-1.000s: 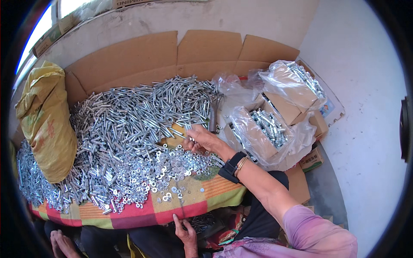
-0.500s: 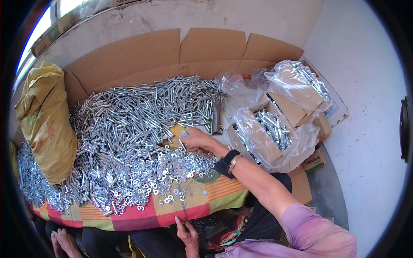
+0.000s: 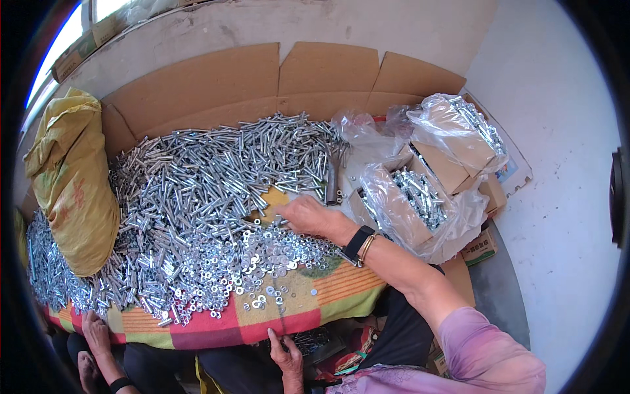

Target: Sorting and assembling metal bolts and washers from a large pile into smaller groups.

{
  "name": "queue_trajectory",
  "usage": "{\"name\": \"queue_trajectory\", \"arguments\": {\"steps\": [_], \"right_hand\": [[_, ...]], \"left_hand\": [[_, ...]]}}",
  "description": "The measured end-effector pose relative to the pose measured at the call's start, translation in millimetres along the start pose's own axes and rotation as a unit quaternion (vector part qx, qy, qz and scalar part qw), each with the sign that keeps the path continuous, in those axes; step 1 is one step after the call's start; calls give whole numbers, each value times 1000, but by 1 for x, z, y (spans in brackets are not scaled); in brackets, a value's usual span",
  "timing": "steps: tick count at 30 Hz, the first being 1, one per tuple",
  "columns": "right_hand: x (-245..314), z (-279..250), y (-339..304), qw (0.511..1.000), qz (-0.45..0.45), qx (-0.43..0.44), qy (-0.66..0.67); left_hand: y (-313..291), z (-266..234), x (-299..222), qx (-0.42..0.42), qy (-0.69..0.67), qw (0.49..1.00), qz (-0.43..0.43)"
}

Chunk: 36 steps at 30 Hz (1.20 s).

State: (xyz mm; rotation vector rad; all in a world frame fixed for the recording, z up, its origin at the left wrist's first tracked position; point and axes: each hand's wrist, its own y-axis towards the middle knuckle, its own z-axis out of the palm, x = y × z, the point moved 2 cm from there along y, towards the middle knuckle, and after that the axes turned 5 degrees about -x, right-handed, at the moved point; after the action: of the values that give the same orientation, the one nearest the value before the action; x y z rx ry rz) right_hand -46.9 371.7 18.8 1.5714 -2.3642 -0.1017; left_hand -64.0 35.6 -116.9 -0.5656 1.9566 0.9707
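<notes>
My right hand is closed at the near edge of a heap of metal bolts and sleeves. What its fingers hold, if anything, is hidden. Just below it lies a spread of loose nuts and washers on a checked cloth. At the cloth's near edge, my left hand is held low with its thumb and a finger apart, and I see nothing in it. Beyond my right hand, a dark metal tube lies at the right end of the heap.
Opened cardboard boxes lined with clear plastic, holding bolts, stand at right. A yellow woven sack rests on the left. Cardboard sheets line the back wall. Another person's hand touches the cloth's edge at lower left.
My right hand has turned over, so the metal piece seen in its fingers earlier is now hidden. The other person's hand has risen to the cloth's edge. My left hand stays put.
</notes>
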Motion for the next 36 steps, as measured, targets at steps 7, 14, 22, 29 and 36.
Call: {"name": "queue_trajectory", "arguments": {"steps": [7,14,22,29,36], "right_hand": [[-9,17,33,957,190,-131,176],[-4,39,57,969,219,-40,112],[-10,26,26,957,235,-43,167],[10,3,-31,382,372,-56,844],[46,-29,-114,312,240,21,919]], "left_hand": [[-4,-1,3,9,2,1000,-10],[-5,-4,6,8,22,1000,15],[17,-20,-34,-7,-21,998,-52],[53,-34,-69,-60,36,997,-11],[113,15,-94,20,71,997,38]]}}
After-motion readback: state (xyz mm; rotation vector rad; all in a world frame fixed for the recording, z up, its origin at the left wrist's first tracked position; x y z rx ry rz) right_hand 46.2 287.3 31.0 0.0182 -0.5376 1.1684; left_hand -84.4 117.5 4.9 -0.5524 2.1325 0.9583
